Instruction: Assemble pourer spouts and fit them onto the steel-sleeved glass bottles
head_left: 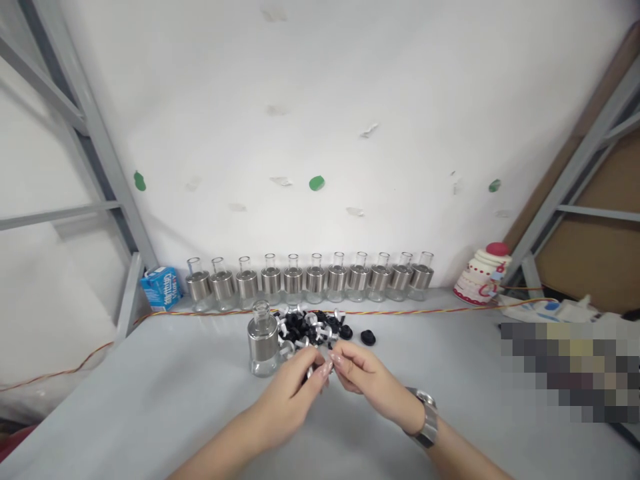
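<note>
My left hand (286, 401) and my right hand (375, 381) meet above the grey table, fingertips pinched together. A bit of black and white shows by the left fingers; what the two hands hold is mostly covered by them. Just beyond the fingers lies a loose pile of small black caps and white ring-like pieces (303, 327). One black cap (368, 337) rests apart on the right of the pile. To the left of the pile stands a clear glass bottle (263, 341) with a silver metal band, upright and with its neck uncapped.
A row of several similar banded glass bottles (315, 275) lines the wall. A blue drink carton (161, 289) stands at the left end, a cream and red jar (483, 275) at the right. A twisted red-yellow wire (440, 311) crosses the table's (150, 387) back.
</note>
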Available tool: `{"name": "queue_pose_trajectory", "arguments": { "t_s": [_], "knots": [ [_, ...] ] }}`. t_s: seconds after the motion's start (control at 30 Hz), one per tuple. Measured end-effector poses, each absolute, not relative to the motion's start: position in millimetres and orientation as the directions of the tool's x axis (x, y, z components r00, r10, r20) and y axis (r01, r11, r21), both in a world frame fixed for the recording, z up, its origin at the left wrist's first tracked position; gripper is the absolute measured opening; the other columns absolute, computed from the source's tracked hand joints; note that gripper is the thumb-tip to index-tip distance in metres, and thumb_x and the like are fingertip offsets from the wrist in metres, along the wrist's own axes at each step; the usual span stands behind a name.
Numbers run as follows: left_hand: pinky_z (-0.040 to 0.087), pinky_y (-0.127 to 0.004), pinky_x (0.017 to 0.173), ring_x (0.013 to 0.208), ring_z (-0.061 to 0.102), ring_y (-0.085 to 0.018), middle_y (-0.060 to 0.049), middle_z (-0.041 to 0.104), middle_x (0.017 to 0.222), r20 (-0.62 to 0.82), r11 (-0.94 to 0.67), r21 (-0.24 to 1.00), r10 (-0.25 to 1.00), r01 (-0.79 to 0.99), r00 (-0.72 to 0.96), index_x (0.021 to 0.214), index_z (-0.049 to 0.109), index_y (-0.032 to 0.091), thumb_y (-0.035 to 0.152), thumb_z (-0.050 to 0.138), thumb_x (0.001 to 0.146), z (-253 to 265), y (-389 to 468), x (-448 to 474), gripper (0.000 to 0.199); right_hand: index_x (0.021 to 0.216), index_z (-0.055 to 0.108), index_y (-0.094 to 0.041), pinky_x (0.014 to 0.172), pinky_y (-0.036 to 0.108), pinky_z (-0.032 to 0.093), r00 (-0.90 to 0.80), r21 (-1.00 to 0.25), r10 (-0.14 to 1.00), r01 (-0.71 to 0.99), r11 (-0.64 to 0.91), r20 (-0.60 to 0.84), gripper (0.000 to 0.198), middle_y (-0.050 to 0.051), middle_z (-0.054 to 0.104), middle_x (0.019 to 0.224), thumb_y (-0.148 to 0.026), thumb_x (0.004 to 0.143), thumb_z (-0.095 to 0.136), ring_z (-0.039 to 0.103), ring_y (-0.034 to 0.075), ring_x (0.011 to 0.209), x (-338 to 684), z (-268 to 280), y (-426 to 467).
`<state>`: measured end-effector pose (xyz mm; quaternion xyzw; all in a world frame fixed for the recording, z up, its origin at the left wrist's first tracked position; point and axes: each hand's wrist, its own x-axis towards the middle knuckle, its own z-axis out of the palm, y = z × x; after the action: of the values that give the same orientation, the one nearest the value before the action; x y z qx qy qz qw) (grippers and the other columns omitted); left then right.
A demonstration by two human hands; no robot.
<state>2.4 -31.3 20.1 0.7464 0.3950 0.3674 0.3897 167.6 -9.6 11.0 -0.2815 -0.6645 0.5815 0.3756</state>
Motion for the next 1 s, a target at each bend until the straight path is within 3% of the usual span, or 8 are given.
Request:
{"name": "queue_pose_trajectory", "arguments": {
  "t_s": [0.33,0.53,0.63,0.7,0.8,0.9,1.0],
  "knots": [
    [0.035,-0.025,0.065,0.069,0.045,-0.013,-0.001,0.048,0.074,0.293,-0.47,0.794,0.852,0.387,0.434,0.078,0.046,0.018,0.031,0.027,0.088,19,-33,3,0.025,0.065,0.039,-0.018,0.048,0.02,0.026,-0.443,-0.951,0.876,0.14,0.275,0.189,0.031,-0.006,0.033,0.055,-0.041,0.085,0.04,0.029,0.007,0.051,168,18,-14],
    [0.037,-0.029,0.068,0.074,0.048,-0.017,-0.006,0.05,0.085,0.39,-0.604,0.534,0.797,0.592,0.461,0.089,0.047,0.018,0.028,0.032,0.086,8,-25,-1,0.019,0.065,0.038,-0.018,0.043,0.019,0.025,-0.439,-0.974,0.892,0.132,0.185,0.11,0.035,-0.007,0.033,0.051,-0.046,0.084,0.037,0.028,0.006,0.045,165,10,-9],
    [0.038,-0.03,0.069,0.077,0.049,-0.018,-0.007,0.049,0.087,0.391,-0.617,0.479,0.787,0.624,0.478,0.09,0.047,0.018,0.027,0.031,0.086,5,-23,-2,0.02,0.065,0.039,-0.018,0.042,0.019,0.024,-0.459,-0.976,0.886,0.153,0.156,0.07,0.036,-0.007,0.033,0.05,-0.049,0.084,0.036,0.027,0.006,0.043,166,8,-6],
    [0.037,-0.03,0.069,0.075,0.048,-0.017,-0.006,0.049,0.084,0.377,-0.597,0.516,0.802,0.614,0.463,0.089,0.047,0.018,0.028,0.03,0.086,5,-23,-1,0.02,0.066,0.039,-0.018,0.044,0.019,0.026,-0.471,-0.969,0.878,0.168,0.181,0.082,0.035,-0.007,0.034,0.052,-0.049,0.083,0.037,0.029,0.006,0.045,168,10,-5],
    [0.037,-0.027,0.067,0.069,0.047,-0.014,-0.002,0.049,0.075,0.341,-0.521,0.68,0.848,0.516,0.407,0.081,0.048,0.018,0.032,0.029,0.087,7,-26,2,0.024,0.068,0.04,-0.018,0.047,0.02,0.028,-0.49,-0.947,0.864,0.206,0.246,0.118,0.033,-0.006,0.036,0.055,-0.046,0.084,0.037,0.031,0.007,0.049,170,15,-6],
    [0.036,-0.023,0.06,0.066,0.047,-0.012,0.001,0.048,0.069,0.236,-0.346,0.878,0.915,0.332,0.328,0.076,0.048,0.018,0.037,0.029,0.087,7,-28,6,0.029,0.069,0.041,-0.018,0.051,0.021,0.03,-0.511,-0.909,0.843,0.25,0.333,0.168,0.03,-0.005,0.037,0.059,-0.043,0.086,0.035,0.034,0.008,0.053,172,21,-7],
    [0.032,-0.019,0.048,0.061,0.046,-0.01,0.003,0.044,0.065,0.081,-0.125,0.98,0.961,0.155,0.263,0.078,0.048,0.018,0.044,0.034,0.084,3,-27,9,0.03,0.071,0.044,-0.018,0.057,0.022,0.032,-0.539,-0.845,0.811,0.304,0.44,0.229,0.027,-0.003,0.041,0.064,-0.038,0.087,0.036,0.038,0.01,0.06,175,25,-8]
  ]
}}
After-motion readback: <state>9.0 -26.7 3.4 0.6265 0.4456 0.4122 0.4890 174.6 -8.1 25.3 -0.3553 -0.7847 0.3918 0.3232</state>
